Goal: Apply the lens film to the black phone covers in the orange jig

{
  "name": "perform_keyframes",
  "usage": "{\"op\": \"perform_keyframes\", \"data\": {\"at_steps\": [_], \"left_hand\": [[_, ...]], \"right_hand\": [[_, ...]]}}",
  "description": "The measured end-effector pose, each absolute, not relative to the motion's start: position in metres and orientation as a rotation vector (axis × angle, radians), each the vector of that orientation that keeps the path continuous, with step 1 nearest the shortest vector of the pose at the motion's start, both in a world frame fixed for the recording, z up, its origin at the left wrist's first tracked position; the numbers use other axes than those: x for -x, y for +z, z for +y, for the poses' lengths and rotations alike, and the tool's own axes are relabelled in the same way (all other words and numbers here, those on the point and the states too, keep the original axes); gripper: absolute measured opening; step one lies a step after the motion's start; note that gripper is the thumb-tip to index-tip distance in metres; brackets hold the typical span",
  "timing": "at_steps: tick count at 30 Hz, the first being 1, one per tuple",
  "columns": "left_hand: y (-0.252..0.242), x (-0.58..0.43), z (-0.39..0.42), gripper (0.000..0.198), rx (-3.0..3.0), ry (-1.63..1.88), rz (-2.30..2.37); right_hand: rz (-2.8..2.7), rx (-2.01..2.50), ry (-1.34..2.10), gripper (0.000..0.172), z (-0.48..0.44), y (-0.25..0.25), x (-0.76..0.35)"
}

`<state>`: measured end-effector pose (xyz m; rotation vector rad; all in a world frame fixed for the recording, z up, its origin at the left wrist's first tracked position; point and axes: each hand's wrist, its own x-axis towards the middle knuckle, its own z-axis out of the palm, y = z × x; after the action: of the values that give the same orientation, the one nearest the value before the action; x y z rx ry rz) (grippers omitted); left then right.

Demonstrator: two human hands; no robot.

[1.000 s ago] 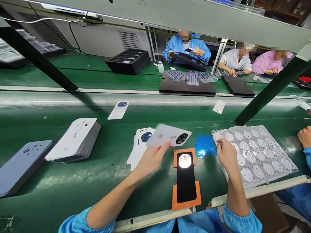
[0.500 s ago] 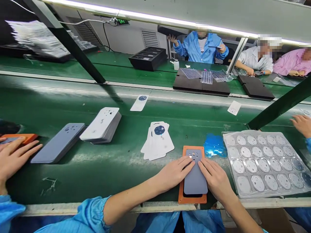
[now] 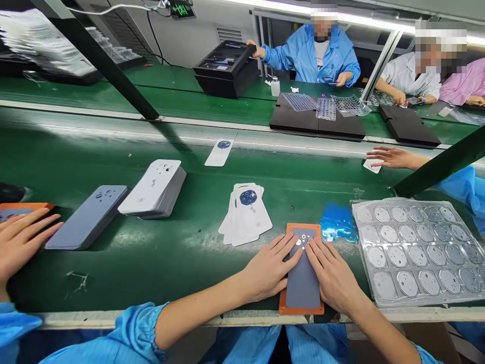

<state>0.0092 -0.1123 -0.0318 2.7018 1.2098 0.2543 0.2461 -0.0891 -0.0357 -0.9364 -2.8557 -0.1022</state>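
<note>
A grey panel (image 3: pixel 303 283) with several holes at its top lies inside an orange frame (image 3: pixel 301 311) near the front edge. My left hand (image 3: pixel 267 270) rests on the panel's upper left and the frame, its fingers stretched out. From the other side, my right hand (image 3: pixel 335 275) lies with extended fingers on the panel's upper right. Left of the frame, white cards (image 3: pixel 246 217) with a dark round print are fanned out. Beyond my right hand sit a blue film (image 3: pixel 338 221) and a clear tray (image 3: pixel 417 247) of round pieces.
A stack of grey panels (image 3: pixel 87 215) and a stack of white cards (image 3: pixel 153 187) stand at left. A co-worker's hand (image 3: pixel 28 240) is at far left; another (image 3: pixel 396 156) reaches in from the right. A slanted green post (image 3: pixel 435 169) stands behind the tray.
The grey panel now lies level with the frame, its lower gap covered. A hand at right has moved onto the small white card. The person opposite now grips the black tray stack. The view shifted slightly.
</note>
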Motion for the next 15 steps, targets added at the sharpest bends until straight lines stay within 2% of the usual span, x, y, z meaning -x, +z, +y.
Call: {"op": "perform_keyframes", "data": {"at_steps": [3, 9, 15], "left_hand": [[-0.034, -0.008, -0.117, 0.074, -2.692, 0.24, 1.213], [-0.048, -0.009, -0.126, 0.061, -2.722, 0.292, 1.275], [-0.033, -0.003, -0.117, 0.071, -2.58, 0.249, 1.166]], "right_hand": [[-2.877, 0.934, -0.102, 0.072, -0.092, -0.034, -0.247], [-2.879, 0.94, -0.033, 0.073, -0.101, -0.034, -0.254], [-2.879, 0.945, 0.035, 0.075, -0.098, -0.039, -0.254]]}}
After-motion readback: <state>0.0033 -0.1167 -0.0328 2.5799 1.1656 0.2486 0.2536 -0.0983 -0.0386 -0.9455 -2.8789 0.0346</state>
